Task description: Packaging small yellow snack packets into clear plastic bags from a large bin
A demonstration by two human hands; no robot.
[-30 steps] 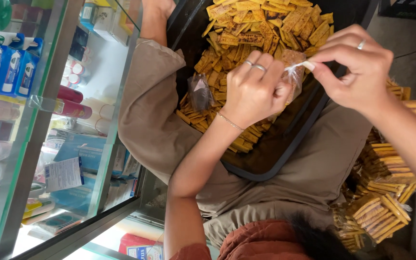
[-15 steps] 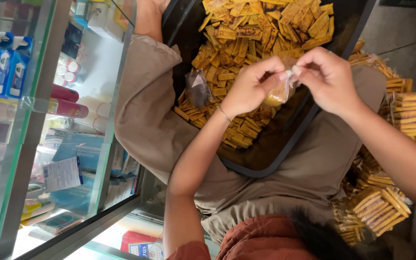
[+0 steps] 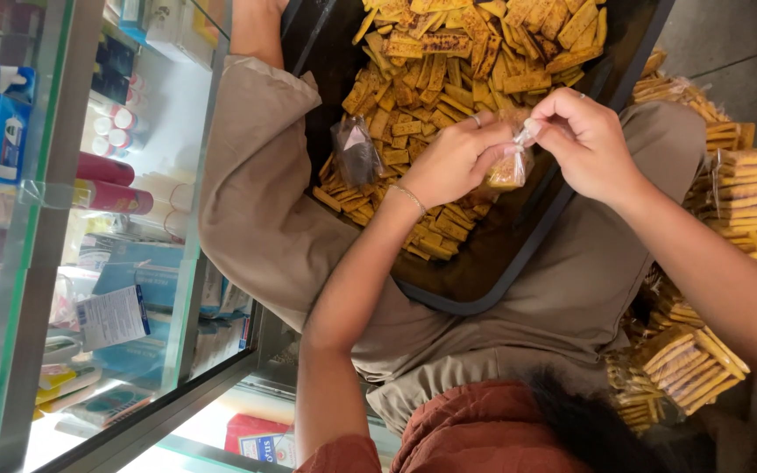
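A small clear plastic bag of yellow crackers (image 3: 510,171) is held above a black tray (image 3: 484,280) heaped with loose rectangular crackers (image 3: 475,61). The left hand (image 3: 453,162) and right hand (image 3: 584,140) pinch its twisted top together. Packed cracker bags (image 3: 755,188) are stacked beside the tray; a glass display case (image 3: 63,228) stands opposite.

A small clear bag (image 3: 508,168) of yellow-brown crackers is hanging between both hands — its twisted neck is being pinched at the top, its filled body drooping just above the dark tray (image 3: 484,289). The tray is lying across the lap, heaped with loose rectangular crackers (image 3: 449,79) — some darker, toasted.
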